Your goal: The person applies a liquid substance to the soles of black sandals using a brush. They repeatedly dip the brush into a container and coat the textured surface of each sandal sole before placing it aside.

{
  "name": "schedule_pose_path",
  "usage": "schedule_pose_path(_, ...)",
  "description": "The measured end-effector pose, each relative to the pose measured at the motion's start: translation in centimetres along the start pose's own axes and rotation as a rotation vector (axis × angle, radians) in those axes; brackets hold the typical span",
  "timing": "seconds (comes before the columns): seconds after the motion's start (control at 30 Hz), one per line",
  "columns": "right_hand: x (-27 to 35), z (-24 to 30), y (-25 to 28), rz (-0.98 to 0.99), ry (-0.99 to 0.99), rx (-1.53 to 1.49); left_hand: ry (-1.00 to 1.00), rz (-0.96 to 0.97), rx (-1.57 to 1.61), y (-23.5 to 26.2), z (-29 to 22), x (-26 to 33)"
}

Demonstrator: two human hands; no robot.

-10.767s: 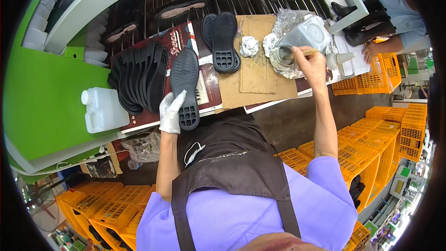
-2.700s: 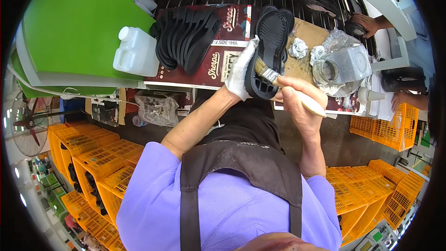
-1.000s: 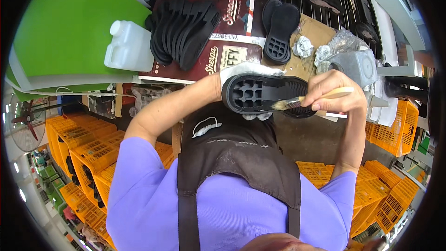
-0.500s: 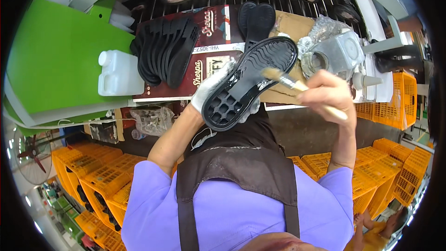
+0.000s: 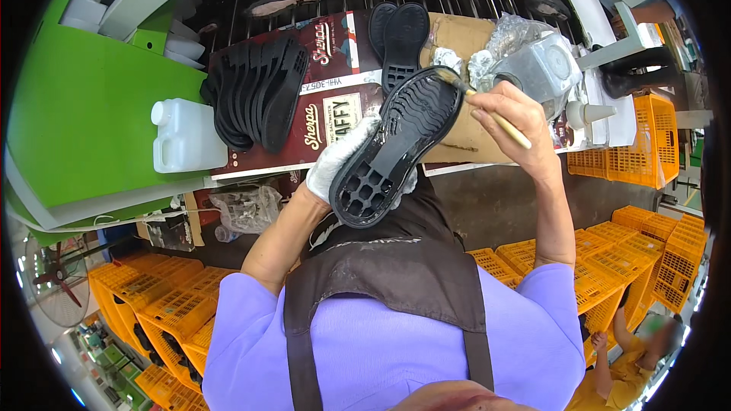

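- Coating step, judged: gloved left hand fingers grip black rubber shoe sole, raised above the desk.
- Right hand fingers pinch wooden-handled brush; bristles at sole's toe.
- Next: steady strokes down the sole.

A black sole is held tread-up by the gloved left hand; a brush is gripped by the right hand, bristles touching the sole's tip. More soles are stacked beside a white jug.

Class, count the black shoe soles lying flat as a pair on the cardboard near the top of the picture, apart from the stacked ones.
2: left sole and right sole lie side by side on the cardboard, above the held sole. Others may be hidden.
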State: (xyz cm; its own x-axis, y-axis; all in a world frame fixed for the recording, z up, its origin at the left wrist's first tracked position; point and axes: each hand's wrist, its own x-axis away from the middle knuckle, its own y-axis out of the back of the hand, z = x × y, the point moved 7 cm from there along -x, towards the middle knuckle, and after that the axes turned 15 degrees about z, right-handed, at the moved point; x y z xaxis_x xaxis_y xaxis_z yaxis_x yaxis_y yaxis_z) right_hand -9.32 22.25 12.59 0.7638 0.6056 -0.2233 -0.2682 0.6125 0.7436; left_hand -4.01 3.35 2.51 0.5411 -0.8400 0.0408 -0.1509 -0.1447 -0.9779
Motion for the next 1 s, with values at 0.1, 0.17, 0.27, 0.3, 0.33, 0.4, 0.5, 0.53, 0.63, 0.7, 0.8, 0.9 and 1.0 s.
schedule_pose_path(0.1,0.3,-0.6,-0.7,-0.065,-0.115,0.026,-0.004,-0.014,-0.185,-0.3,-0.1,-0.3)
schedule_pose_path(0.17,-0.2,0.1,-1.2,-0.149,-0.090,0.028,-0.070,-0.098,-0.315,0.4,-0.1,-0.3)
schedule_pose_path(0.27,-0.6,2.3,-2.3,-0.153,-0.048,0.006,-0.075,0.035,-0.388,-0.3,-1.1,-0.3)
schedule_pose_path(0.3,-0.8,3.5,-3.0,-0.093,0.009,-0.048,-0.092,0.049,-0.418,-0.1,-1.5,-0.2)
schedule_pose_path(0.33,-0.8,4.6,-3.9,-0.040,0.076,-0.075,-0.135,0.030,-0.286,0.7,-1.8,-0.2)
schedule_pose_path(0.4,-0.6,6.8,-5.1,0.062,0.170,-0.170,-0.209,-0.015,-0.213,1.9,-2.5,0.0)
schedule_pose_path(0.5,-0.9,6.9,-6.1,0.189,0.179,-0.464,-0.256,0.063,-0.201,1.5,-2.9,-0.3)
schedule_pose_path(0.53,-1.3,5.8,-6.2,0.227,0.136,-0.560,-0.280,-0.016,-0.172,1.5,-2.7,-0.1)
schedule_pose_path(0.63,-2.0,0.5,-6.0,0.174,-0.298,-0.902,-0.107,0.177,-0.148,0.4,-1.6,0.1)
schedule_pose_path(0.7,-2.4,-3.2,-3.8,-0.067,-0.305,-0.671,-0.111,0.251,-0.185,-0.2,-1.3,0.1)
schedule_pose_path(0.8,-2.4,-2.7,-2.1,-0.276,-0.111,-0.126,-0.131,0.241,-0.199,0.4,-1.2,0.3)
schedule_pose_path(0.9,-1.8,2.7,-5.0,-0.076,0.123,-0.039,-0.106,0.167,-0.079,1.3,-1.4,0.3)
schedule_pose_path(1.0,-0.6,7.6,-7.6,0.158,0.329,-0.223,-0.225,-0.043,-0.218,3.1,-2.8,0.8)
